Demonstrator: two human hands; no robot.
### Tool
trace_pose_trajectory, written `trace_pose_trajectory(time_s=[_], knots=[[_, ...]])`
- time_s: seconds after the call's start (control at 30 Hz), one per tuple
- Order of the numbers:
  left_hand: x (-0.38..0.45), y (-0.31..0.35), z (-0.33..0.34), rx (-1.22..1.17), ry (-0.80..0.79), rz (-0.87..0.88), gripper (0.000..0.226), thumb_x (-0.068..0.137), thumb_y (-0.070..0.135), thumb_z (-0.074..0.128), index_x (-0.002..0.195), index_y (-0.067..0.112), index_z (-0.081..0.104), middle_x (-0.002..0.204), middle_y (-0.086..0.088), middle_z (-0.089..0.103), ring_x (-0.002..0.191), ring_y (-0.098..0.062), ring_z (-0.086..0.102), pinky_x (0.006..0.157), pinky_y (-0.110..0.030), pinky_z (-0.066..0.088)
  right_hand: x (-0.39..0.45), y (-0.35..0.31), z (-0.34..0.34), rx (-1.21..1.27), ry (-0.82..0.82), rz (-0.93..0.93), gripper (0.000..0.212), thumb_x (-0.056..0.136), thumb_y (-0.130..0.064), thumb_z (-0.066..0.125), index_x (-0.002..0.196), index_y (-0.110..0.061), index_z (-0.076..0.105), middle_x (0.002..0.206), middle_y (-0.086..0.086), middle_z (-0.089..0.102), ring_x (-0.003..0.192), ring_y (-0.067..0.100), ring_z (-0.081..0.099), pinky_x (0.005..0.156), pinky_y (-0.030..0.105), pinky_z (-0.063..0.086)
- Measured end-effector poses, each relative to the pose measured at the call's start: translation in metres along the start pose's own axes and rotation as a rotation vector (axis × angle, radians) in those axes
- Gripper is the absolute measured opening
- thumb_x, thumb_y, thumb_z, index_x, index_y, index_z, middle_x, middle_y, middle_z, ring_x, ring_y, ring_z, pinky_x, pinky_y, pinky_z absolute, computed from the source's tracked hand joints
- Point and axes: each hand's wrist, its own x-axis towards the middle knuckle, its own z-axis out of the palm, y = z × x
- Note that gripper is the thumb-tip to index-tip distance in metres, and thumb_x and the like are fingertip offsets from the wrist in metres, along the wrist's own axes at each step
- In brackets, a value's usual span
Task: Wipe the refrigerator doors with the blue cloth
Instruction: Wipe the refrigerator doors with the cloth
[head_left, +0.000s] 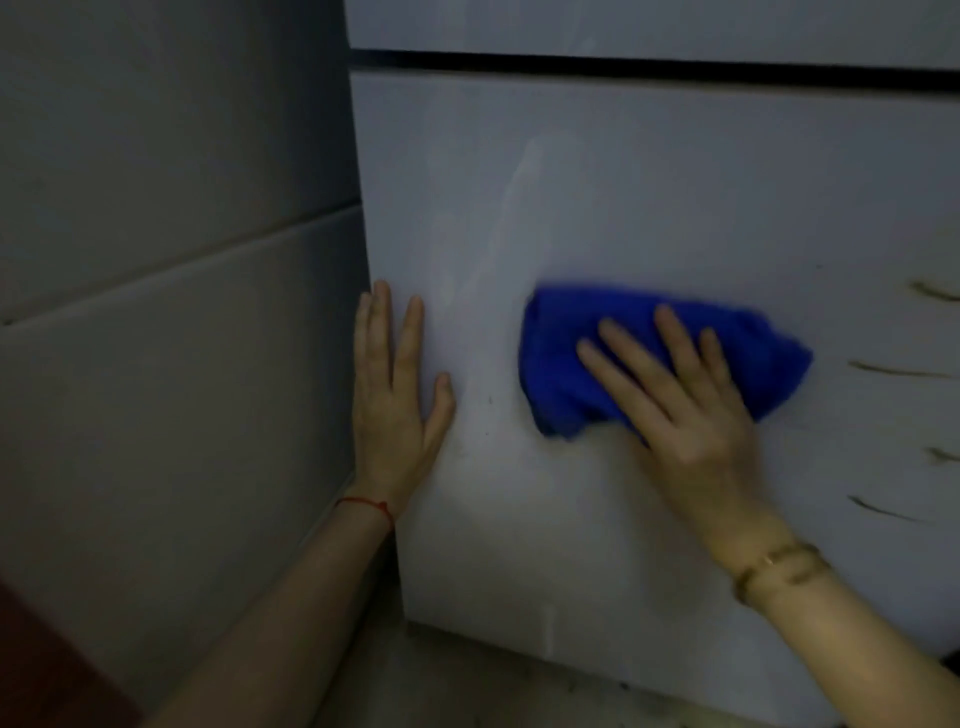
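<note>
The lower refrigerator door (649, 187) is a white panel filling most of the view. A dark gap separates it from the upper door (623, 23). A bunched blue cloth (566, 358) lies pressed flat against the lower door. My right hand (685, 410) presses on the cloth with its fingers spread. My left hand (397, 405) rests flat on the door's left edge, fingers pointing up, holding nothing. A faint wet streak runs up the door above the cloth.
A grey tiled wall (171, 312) stands close to the left of the refrigerator. Dark smudges (904, 369) mark the door's right side. The floor (467, 691) shows below the door's bottom edge. A reddish-brown surface (36, 675) sits at the bottom left corner.
</note>
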Motion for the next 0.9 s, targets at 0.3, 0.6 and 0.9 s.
trace_pose_trajectory(time_s=[0.3,0.6,0.9], knots=[[-0.001,-0.002,-0.008,0.0,-0.031,0.027,0.065,0.098,0.02,0.049,0.155,0.015,0.017,0.164,0.0,0.004,0.155,-0.018,0.0,0.127,-0.027,0.003,-0.065,-0.038,0.036,-0.031,-0.23,-0.414,0.055,0.093,-0.008,0.048,0.146,-0.014,0.034,0.154,0.0,0.032,0.15,0.023,0.009,0.124,0.037,0.012],[0.006,0.036,0.001,0.048,0.005,0.044,0.064,0.096,0.023,0.053,0.151,0.007,0.025,0.162,-0.016,0.015,0.154,-0.027,0.002,0.128,-0.044,0.004,0.048,0.052,-0.027,-0.007,0.228,0.253,0.041,0.1,-0.01,0.045,0.141,-0.014,0.044,0.15,0.006,0.038,0.146,0.027,0.014,0.123,0.042,0.0],[0.043,0.09,0.024,-0.002,0.049,0.199,0.068,0.094,0.017,0.056,0.152,0.011,0.022,0.161,-0.014,0.016,0.153,-0.027,0.006,0.127,-0.04,0.0,-0.071,0.067,-0.03,-0.134,-0.143,-0.083,0.05,0.103,-0.013,0.026,0.151,-0.023,0.017,0.162,-0.007,0.004,0.151,0.019,-0.001,0.125,0.035,-0.003]])
